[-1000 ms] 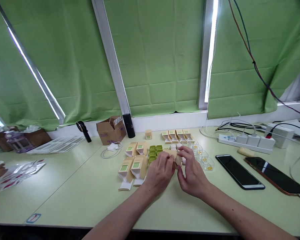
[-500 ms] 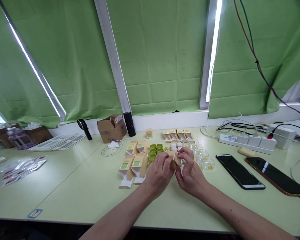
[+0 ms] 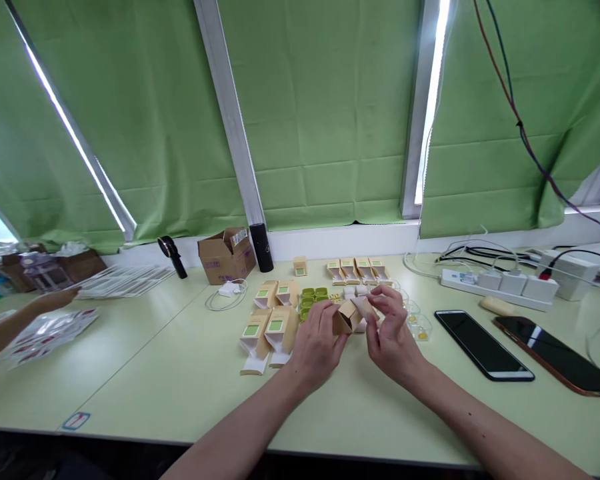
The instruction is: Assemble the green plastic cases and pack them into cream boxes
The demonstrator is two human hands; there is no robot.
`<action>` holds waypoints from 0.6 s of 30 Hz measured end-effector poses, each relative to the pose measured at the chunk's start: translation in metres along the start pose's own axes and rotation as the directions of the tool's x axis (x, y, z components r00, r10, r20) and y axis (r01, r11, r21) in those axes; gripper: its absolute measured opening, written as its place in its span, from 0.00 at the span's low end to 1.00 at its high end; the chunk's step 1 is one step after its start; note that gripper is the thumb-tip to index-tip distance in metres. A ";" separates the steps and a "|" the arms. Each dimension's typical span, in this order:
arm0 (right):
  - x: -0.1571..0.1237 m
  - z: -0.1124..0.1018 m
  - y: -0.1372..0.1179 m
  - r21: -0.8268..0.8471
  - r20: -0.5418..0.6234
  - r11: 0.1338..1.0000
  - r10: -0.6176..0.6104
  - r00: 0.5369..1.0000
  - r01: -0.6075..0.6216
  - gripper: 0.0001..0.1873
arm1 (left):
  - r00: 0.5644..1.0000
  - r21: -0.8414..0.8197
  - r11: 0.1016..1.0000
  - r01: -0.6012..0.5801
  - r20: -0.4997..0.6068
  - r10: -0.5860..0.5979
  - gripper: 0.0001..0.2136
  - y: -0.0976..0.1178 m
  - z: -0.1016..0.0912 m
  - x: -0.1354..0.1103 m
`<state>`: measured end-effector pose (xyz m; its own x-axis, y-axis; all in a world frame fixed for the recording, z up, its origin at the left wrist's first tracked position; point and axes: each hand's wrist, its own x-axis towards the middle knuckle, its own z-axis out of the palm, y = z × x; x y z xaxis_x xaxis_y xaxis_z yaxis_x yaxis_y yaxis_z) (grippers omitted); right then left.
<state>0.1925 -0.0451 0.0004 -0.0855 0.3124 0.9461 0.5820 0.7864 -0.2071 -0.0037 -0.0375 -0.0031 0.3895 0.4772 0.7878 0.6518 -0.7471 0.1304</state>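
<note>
Your left hand (image 3: 316, 347) is closed around the kraft carton (image 3: 341, 321), and your right hand (image 3: 397, 340) pinches its pale flap (image 3: 363, 309). The carton's near end is open, but its inside is too small to make out, and you cannot tell whether its underside touches the table (image 3: 180, 380). Your left fingers cover part of the green cups (image 3: 314, 295) left of the carton; your right hand hides some of the clear cups (image 3: 421, 328) to its right. The white pieces (image 3: 356, 291) just beyond the carton are partly covered too. Far left of it, a co-worker's hand (image 3: 57, 301) reaches in, the arm cut off by the view. On your side of the carton, tabletop runs to the front edge. Sideways, the open cartons (image 3: 269, 333) bound you to its left, the black-screened phone (image 3: 484, 344) to its right.
</note>
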 end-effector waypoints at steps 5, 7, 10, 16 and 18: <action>0.004 -0.011 -0.007 -0.087 0.062 0.990 -0.106 0.992 0.112 0.27 | 0.997 -0.036 0.996 0.079 -0.010 -0.079 0.26 -0.005 0.002 0.000; 0.003 -0.011 -0.017 -0.094 0.117 0.972 -0.204 0.972 0.215 0.26 | 0.997 -0.028 0.998 0.063 -0.041 -0.064 0.25 -0.007 0.004 0.000; 0.003 -0.006 -0.031 -0.091 0.222 0.928 -0.335 0.915 0.362 0.21 | 0.998 -0.019 1.000 0.007 -0.063 -0.009 0.23 -0.009 0.007 0.000; 0.007 -0.003 -0.024 -0.093 0.234 0.945 -0.285 0.930 0.313 0.19 | 1.000 -0.069 0.998 -0.010 0.008 0.011 0.21 -0.005 0.002 0.002; 0.007 -0.006 -0.015 -0.116 0.204 0.962 -0.219 0.954 0.245 0.20 | 0.999 -0.074 0.997 0.019 0.037 -0.017 0.20 -0.003 -0.002 0.003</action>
<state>0.1879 -0.0575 0.0115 -0.3739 0.2349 0.8972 0.6332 0.7715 0.0619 -0.0058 -0.0352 -0.0002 0.4026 0.5065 0.7624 0.6090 -0.7701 0.1900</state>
